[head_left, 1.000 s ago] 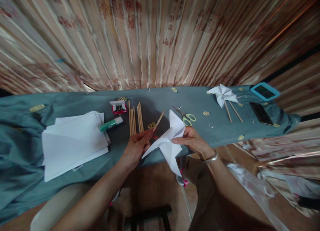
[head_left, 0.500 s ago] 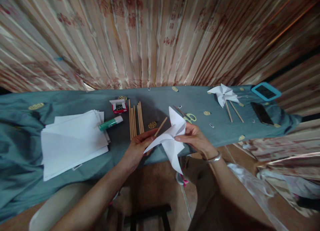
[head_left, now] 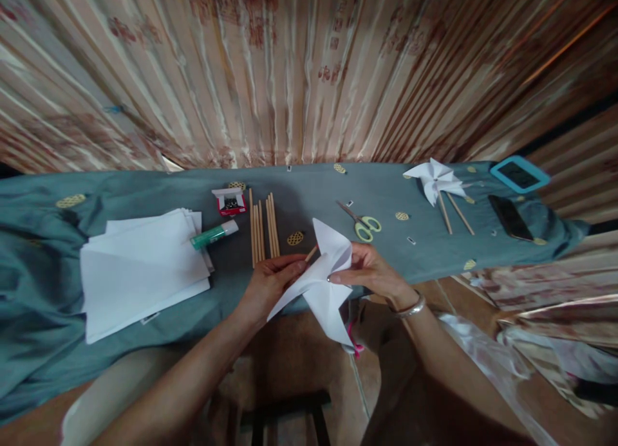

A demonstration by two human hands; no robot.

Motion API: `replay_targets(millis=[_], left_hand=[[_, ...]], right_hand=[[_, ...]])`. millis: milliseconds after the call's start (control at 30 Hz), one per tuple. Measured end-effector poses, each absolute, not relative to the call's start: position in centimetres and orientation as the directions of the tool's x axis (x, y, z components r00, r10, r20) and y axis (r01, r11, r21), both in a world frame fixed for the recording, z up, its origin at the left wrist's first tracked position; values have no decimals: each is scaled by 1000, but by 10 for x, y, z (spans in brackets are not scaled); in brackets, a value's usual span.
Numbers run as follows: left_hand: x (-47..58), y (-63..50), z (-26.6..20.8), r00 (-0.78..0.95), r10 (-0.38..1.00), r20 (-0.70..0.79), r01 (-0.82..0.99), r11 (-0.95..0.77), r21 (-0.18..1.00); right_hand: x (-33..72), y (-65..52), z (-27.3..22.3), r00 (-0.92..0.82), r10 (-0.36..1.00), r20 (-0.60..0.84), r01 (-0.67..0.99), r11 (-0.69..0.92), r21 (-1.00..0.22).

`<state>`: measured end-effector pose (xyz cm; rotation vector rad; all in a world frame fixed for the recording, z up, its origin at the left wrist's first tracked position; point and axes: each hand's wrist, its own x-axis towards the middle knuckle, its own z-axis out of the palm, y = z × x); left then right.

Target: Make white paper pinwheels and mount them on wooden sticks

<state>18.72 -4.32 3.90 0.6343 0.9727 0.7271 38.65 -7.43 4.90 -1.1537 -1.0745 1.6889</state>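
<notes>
Pinwheel (head_left: pixel 318 288), white paper, was in the right hand (head_left: pixel 374 275) at the near edge of the table (head_left: pixel 313 188), lower vanes hanging past that edge. Right thumb lay on the front, tip at the small pin (head_left: pixel 329 279) in the hub; the other fingers curled behind the paper, pinching it, tips hidden. Left hand (head_left: pixel 270 282) pinched a wooden stick (head_left: pixel 311 253) between thumb and forefinger, just behind the left vane — one end showed, the rest was covered. Couldn't tell whether stick and paper touched.

Beyond the left hand, toward the far edge: two groups of loose sticks (head_left: pixel 261 230), open red box (head_left: pixel 230 204) beside them, small dark pieces inside. Glue stick (head_left: pixel 215 234) lay at the right edge of the paper stack (head_left: pixel 145 272), on the table's left part. Scissors (head_left: pixel 361 221) lay past the right hand, tips toward the far edge. Far right corner — second pinwheel (head_left: pixel 432 177) with two sticks (head_left: pixel 445 214), phone (head_left: pixel 510 218), blue-framed device (head_left: pixel 520 174).
</notes>
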Motion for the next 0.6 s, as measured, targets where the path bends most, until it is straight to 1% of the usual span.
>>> replay_targets(millis=[167,400,600], left_hand=[[187,-42,49,362,772,-523,-232,618,751],[184,-43,51,390,779,-491,-283,609,741],[181,-45,49,437,777,-453,-308,602,737]], right_hand=[[383,-76,53,-273,916,-295,-171,-348,-922],[384,-76,52,-246,939,-240,-208,-293,-933],[382,-80,54,-282,921,-270,-202,-332,-921]])
